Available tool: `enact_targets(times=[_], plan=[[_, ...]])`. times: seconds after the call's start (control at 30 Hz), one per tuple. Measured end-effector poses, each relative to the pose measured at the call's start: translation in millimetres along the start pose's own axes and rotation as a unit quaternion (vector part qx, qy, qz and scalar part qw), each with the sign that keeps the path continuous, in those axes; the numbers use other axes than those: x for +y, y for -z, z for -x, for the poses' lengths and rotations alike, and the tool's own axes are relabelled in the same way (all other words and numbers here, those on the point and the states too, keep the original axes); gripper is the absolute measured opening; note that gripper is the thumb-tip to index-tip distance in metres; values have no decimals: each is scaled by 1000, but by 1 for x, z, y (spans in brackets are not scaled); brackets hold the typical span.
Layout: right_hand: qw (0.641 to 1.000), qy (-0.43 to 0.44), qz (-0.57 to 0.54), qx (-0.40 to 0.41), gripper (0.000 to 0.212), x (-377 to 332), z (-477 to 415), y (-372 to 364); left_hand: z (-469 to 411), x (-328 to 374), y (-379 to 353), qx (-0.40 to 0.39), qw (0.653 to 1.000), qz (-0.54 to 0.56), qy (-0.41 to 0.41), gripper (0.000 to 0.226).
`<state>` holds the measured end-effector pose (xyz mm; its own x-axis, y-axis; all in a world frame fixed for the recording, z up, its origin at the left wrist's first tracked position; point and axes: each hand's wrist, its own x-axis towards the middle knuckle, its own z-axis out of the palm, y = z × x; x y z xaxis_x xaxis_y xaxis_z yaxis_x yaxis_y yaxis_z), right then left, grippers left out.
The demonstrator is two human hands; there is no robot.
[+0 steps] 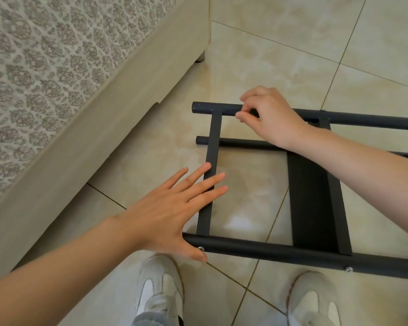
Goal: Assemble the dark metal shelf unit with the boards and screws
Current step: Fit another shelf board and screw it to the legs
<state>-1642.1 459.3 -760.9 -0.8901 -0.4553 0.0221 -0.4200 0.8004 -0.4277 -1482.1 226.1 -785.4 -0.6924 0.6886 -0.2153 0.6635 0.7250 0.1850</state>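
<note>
On tiled floor (269,55), left hand (165,215), splayed flat, presses shelf frame (269,250) as right hand (269,114) pinches far tube (210,108); firm pressure should stop it shifting.

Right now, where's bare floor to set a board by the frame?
Free: tile beyond the far tube, toward sofa leg; also between end crossbar and dark board. Crowded: near tube, with left hand and shoes; right hand pinches far tube.

Two hands (167,215) (269,114), two shoes (160,285) (313,300), two screws (201,248) (348,269), one frame (269,250).
</note>
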Motion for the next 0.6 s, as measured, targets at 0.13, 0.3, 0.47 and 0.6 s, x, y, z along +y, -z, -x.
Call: enact_targets(times=[0.13,0.3,0.47,0.6], plan=[[992,-27,68,-104,25,4,-17,-7,-4,-2,2,-12,1000,-10,-4,116],[990,-29,101,-89,22,1,-19,-23,-6,0,3,-1,1000,-27,9,115],[994,-40,78,-68,23,1,-22,-26,-7,-1,0,6,1000,-21,20,117],[994,-27,89,-64,22,3,-17,-28,-6,-1,-3,8,1000,-7,23,116]])
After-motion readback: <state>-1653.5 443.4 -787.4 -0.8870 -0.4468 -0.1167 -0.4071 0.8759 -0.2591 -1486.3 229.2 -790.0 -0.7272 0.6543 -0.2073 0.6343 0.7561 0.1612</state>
